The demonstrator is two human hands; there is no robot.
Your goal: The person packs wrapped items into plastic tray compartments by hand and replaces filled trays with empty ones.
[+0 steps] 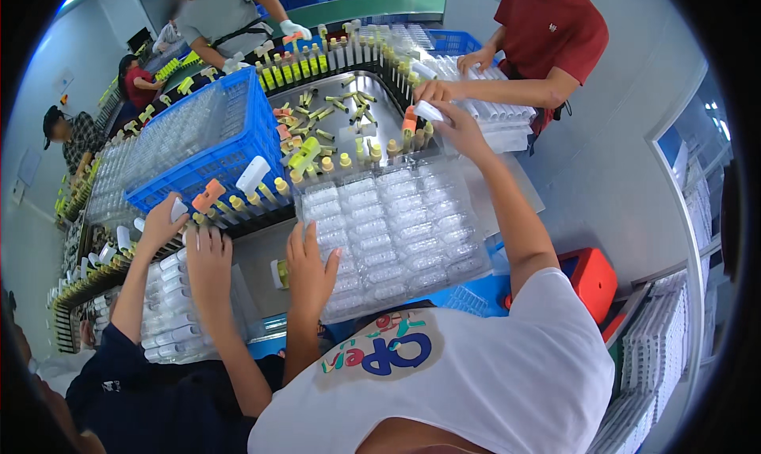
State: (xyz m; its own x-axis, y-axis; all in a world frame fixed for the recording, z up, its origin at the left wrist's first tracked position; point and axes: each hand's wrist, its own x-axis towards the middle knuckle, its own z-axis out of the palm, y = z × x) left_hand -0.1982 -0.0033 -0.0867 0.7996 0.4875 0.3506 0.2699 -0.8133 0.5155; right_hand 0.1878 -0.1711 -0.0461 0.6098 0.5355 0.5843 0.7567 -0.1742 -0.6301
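My right hand [464, 129] reaches out to the far right and pinches a white plastic piece [429, 111] above the conveyor's row of holders. Below it stand upright tubes with yellow tops [392, 147], and an orange piece [410, 120] sits on one nearby. My left hand [310, 265] lies with fingers stretched at the left edge of a clear plastic tray [400, 228]. Rows of moulded pockets fill this tray, which lies in front of me. Whether the pockets hold anything, I cannot tell. Next to my left wrist is a small yellow-green piece [280, 274].
A blue crate [261, 149] holds clear trays. Loose yellow-green and black parts [321, 113] lie in a metal pan [388, 97]. A co-worker's hands [208, 256] work close on my left. Across the line, a person in red [547, 34] handles stacked trays. A red stool [590, 284] stands at right.
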